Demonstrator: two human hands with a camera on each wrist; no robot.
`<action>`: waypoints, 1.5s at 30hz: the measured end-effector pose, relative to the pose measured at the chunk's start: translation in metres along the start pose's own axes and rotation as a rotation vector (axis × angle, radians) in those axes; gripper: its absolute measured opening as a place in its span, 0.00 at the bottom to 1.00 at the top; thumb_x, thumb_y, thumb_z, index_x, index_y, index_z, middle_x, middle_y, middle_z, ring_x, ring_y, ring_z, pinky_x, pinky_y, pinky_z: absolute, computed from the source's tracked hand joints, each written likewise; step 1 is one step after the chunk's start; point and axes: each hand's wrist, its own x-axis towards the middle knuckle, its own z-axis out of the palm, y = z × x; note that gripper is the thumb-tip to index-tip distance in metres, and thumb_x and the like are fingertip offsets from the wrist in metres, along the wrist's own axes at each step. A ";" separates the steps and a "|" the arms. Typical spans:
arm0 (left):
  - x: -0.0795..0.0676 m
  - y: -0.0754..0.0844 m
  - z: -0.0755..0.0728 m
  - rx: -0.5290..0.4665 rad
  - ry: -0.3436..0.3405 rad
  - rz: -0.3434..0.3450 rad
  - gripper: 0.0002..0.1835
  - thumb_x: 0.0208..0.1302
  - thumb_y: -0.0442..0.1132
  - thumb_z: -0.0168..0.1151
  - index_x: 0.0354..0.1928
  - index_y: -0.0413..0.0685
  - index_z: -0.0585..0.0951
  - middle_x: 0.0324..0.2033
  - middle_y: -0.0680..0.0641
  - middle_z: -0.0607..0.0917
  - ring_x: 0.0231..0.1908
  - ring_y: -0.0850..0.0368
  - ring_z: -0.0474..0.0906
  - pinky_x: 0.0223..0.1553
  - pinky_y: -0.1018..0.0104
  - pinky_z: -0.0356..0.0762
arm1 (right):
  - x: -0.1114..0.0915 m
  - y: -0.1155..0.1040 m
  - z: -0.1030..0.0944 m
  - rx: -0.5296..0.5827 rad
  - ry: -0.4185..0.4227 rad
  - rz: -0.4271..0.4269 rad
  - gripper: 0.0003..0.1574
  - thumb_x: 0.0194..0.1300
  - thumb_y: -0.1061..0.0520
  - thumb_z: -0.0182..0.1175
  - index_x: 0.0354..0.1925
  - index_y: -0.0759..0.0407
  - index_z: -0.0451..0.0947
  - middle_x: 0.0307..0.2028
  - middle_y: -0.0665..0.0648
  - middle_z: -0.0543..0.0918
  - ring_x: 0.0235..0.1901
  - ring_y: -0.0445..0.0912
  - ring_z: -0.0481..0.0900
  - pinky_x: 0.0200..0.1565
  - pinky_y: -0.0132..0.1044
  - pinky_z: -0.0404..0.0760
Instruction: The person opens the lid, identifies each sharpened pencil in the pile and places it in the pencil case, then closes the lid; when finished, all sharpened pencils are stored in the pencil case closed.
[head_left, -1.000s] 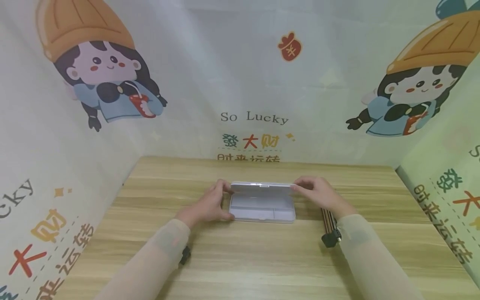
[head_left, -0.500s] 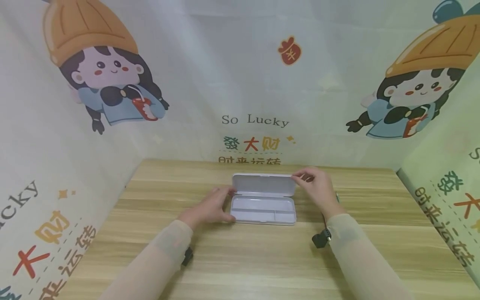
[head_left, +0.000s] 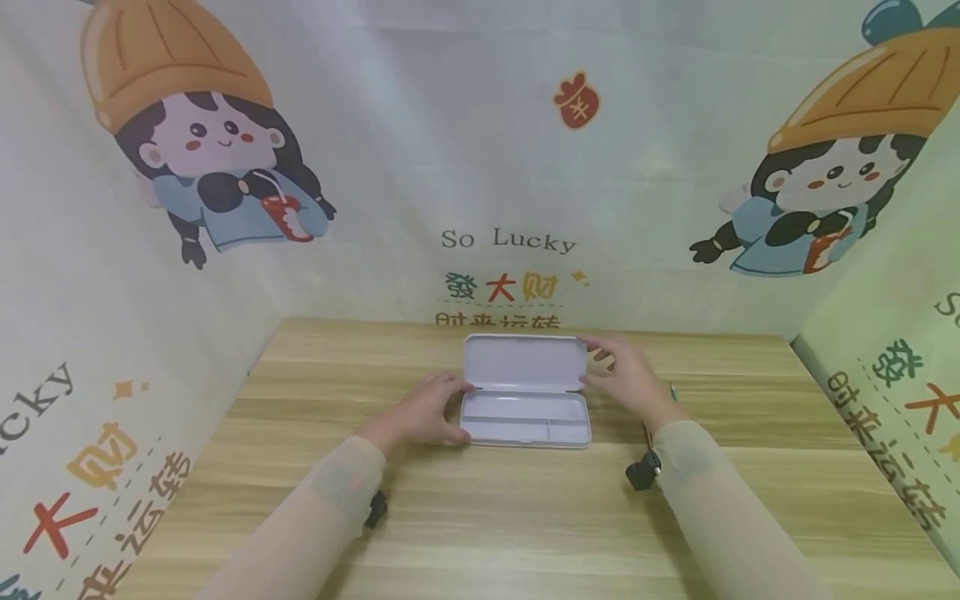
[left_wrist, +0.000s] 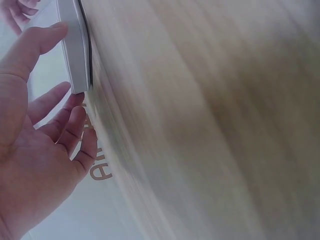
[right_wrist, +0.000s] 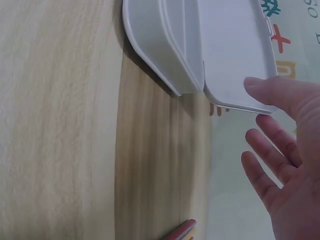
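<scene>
A white pencil case lies on the wooden table with its lid swung up and back. Inside its base, dividers part several shallow compartments, all bare. My left hand holds the left end of the base, thumb at the front corner and fingertips at the back. In the left wrist view, the left thumb presses on the case's side. My right hand pinches the right edge of the lid; its thumb is on the lid's inner face, with the other fingers behind.
Several thin sticks with red and yellow ends lie right of the case, mostly hidden under the right forearm in the head view. A printed cloth stands as walls behind and beside the table. A black device hangs at the right wrist.
The lid has risen from partly over the base to fully upright, tilted back. My right hand moved back along with it. My left hand stayed at the base's left end.
</scene>
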 end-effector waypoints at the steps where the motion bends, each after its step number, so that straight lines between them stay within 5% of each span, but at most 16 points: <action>1: 0.000 0.000 0.000 -0.003 -0.003 -0.001 0.46 0.48 0.45 0.82 0.71 0.45 0.73 0.69 0.38 0.74 0.70 0.40 0.67 0.76 0.44 0.63 | 0.000 0.002 0.001 0.006 -0.007 -0.001 0.41 0.60 0.64 0.73 0.70 0.60 0.73 0.58 0.67 0.81 0.56 0.62 0.79 0.55 0.57 0.83; 12: 0.002 0.000 -0.003 0.006 -0.010 0.009 0.45 0.48 0.45 0.82 0.70 0.47 0.74 0.67 0.40 0.75 0.69 0.41 0.68 0.75 0.43 0.64 | 0.004 0.017 0.006 0.071 -0.122 0.032 0.51 0.60 0.66 0.71 0.77 0.57 0.63 0.70 0.68 0.73 0.65 0.65 0.73 0.65 0.61 0.78; 20: 0.003 0.001 -0.004 0.014 -0.027 0.008 0.45 0.48 0.46 0.82 0.71 0.48 0.74 0.69 0.39 0.73 0.71 0.39 0.67 0.76 0.42 0.62 | 0.003 0.024 0.005 0.085 -0.076 -0.016 0.49 0.59 0.66 0.72 0.75 0.56 0.66 0.63 0.69 0.78 0.62 0.65 0.76 0.62 0.60 0.80; 27: 0.005 0.000 -0.002 0.016 -0.025 0.008 0.46 0.47 0.47 0.82 0.71 0.49 0.73 0.71 0.39 0.72 0.72 0.38 0.66 0.76 0.41 0.61 | -0.006 0.014 -0.004 0.096 -0.050 -0.051 0.47 0.60 0.67 0.71 0.75 0.59 0.66 0.69 0.69 0.74 0.63 0.66 0.75 0.60 0.62 0.80; 36: 0.005 0.000 -0.003 0.007 -0.007 -0.006 0.46 0.47 0.45 0.82 0.70 0.46 0.73 0.69 0.39 0.74 0.71 0.39 0.67 0.76 0.42 0.61 | -0.028 0.018 -0.027 0.080 0.005 -0.050 0.35 0.66 0.67 0.66 0.70 0.63 0.72 0.62 0.71 0.79 0.57 0.66 0.79 0.55 0.60 0.84; 45: 0.006 0.003 -0.002 -0.016 -0.012 -0.003 0.45 0.47 0.44 0.82 0.67 0.39 0.73 0.65 0.38 0.76 0.69 0.40 0.69 0.76 0.45 0.63 | -0.062 0.029 -0.047 -0.065 -0.001 0.036 0.26 0.67 0.66 0.65 0.62 0.69 0.77 0.56 0.71 0.81 0.49 0.62 0.82 0.45 0.49 0.86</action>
